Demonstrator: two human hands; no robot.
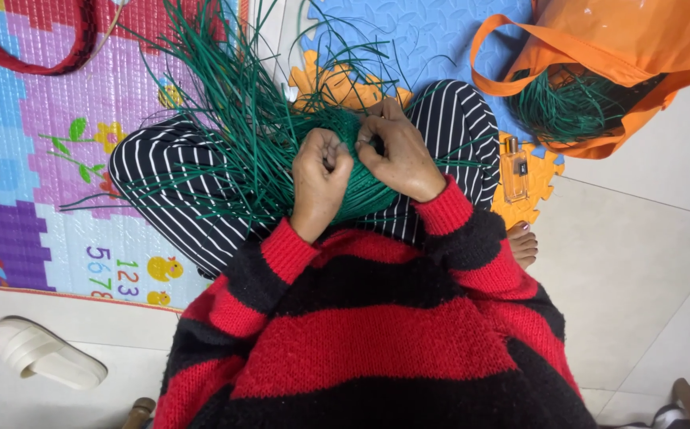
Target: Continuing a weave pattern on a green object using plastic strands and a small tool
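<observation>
Down on the floor, a person in a red-and-black striped sweater [376, 349] sits cross-legged in black trousers with thin white stripes [172, 187], working on a green woven piece [365, 187] that rests in the lap, between the knees. Both hands meet on top of it. The left hand [321, 176] is curled into a loose fist, its fingers folded tight around a few of the green strands right at the upper edge of the weave. The right hand [399, 157] sits just beside it, touching the same edge, with thumb and fingertips pinched closed on a strand; which single strand, I cannot tell. The woven part lies directly under and slightly toward the person from both hands, partly hidden by them.

Loose green strips [226, 87] fan up and out to the left from the weave, spreading over the left knee and onto a colourful play mat [35, 159]. To the right, well apart from the hands, an orange bag [639, 48] lies open with another bundle of green strands [567, 107] inside. A small glass bottle [513, 168] stands near the right knee on an orange foam tile. A pale sandal [43, 353] lies on the tiled floor at lower left.
</observation>
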